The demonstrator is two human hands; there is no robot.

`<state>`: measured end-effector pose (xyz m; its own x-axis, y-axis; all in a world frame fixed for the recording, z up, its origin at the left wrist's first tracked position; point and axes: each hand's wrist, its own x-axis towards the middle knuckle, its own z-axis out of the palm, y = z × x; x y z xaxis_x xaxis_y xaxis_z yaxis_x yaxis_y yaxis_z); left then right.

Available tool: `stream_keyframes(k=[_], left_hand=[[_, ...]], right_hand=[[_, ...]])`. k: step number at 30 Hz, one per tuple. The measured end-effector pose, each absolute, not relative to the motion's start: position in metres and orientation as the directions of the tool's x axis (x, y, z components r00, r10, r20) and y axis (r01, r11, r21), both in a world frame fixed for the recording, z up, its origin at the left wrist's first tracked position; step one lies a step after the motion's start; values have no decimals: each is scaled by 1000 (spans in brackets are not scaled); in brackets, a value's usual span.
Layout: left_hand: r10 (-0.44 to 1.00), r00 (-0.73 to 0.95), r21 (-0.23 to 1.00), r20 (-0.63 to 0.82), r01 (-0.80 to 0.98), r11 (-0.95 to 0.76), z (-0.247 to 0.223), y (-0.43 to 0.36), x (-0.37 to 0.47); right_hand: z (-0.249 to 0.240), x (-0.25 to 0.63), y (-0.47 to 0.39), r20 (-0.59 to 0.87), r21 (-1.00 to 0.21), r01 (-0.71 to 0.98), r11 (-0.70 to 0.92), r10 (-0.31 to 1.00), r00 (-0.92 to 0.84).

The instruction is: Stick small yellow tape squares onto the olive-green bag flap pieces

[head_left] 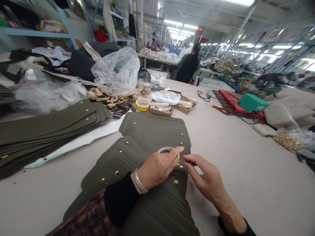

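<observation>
- The left hand (157, 165) holds a roll of yellow tape (177, 158), its fingers curled against the near rim; the roll sits just above or on the green panels (157, 131), near their right edge.
- The right hand (209, 177) is beside it, thumb and forefinger tips almost meeting; whether they pinch a bit of tape cannot be told.
- Two yellow scraps (175, 181) lie on the panels below the fingertips. Being so small, they could stick to the wrong spot or cling to a finger or sleeve if brushed.
- The panels overlap in a loose fan on the table (221, 154), so a forearm leaning on them could slide them out of line.
- Raised metal studs (116, 172) dot the panels; rubbing against the next sheet, they might mark it.
</observation>
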<state>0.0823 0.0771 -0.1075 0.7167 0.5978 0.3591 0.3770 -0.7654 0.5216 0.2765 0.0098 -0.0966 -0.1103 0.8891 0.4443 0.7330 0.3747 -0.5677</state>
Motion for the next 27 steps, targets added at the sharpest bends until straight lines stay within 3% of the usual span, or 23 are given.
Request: stream_keyframes(k=[5,13,17,21,27], left_hand=[[588,731,521,347,371,-769,-106,74,83],[591,743,544,313,370,-753,-100,77,85],[610,725,534,319,394,-748,-100,77,88],[607,697,514,382,386,-766,-103,78,91],[621,603,471,500,413,-780,-103,75,93]], right_hand=[[-97,264,13,462,-503,734,456,860,-217],[-106,259,15,526,-409,824,392,839,-137],[-100,254,15,392,-576,790,209,919,43],[-92,248,18,115,-850,526,-29,964,240],[-88,244,32,-14,-942,316,-115,952,304]])
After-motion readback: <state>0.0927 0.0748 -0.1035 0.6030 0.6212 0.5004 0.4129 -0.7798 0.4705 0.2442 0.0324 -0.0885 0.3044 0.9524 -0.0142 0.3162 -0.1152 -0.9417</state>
